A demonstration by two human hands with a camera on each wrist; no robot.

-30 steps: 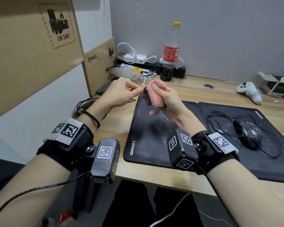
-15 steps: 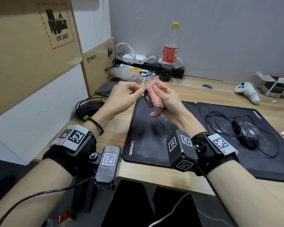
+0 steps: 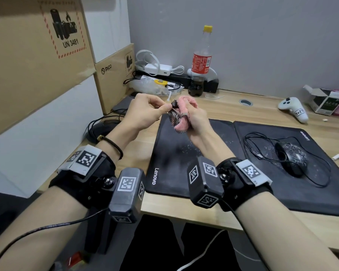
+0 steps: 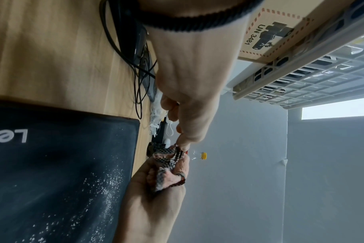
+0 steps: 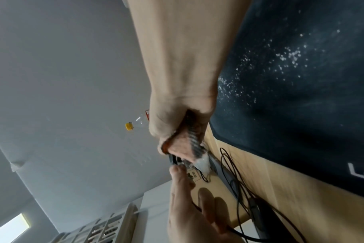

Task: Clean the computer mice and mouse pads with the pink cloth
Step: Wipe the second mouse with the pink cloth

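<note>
My right hand (image 3: pixel 192 116) grips the bunched pink cloth (image 3: pixel 182 124), which has a checkered edge, in the air above the left mouse pad (image 3: pixel 174 159). My left hand (image 3: pixel 164 108) pinches the thin black cable of the left mouse (image 3: pixel 104 126). The cable's small dark end (image 3: pixel 174 104) touches the cloth. In the left wrist view the thumb tip meets the cloth (image 4: pixel 168 166). White specks dust the left pad, the right pad (image 3: pixel 282 190) and the black mouse (image 3: pixel 291 159) lying on the right pad with its cable looped around it.
Cardboard boxes (image 3: pixel 37 55) wall off the left side. At the back stand a cola bottle (image 3: pixel 201 61), chargers (image 3: pixel 159 69) and a plastic bag. A white controller (image 3: pixel 294 110) and an open small box (image 3: pixel 325 102) lie at the back right. The desk's front edge (image 3: pixel 184 214) is near my wrists.
My left hand has brought its pinch right up to the cloth, and the dark cable end now shows against it. The right hand has shifted the cloth slightly.
</note>
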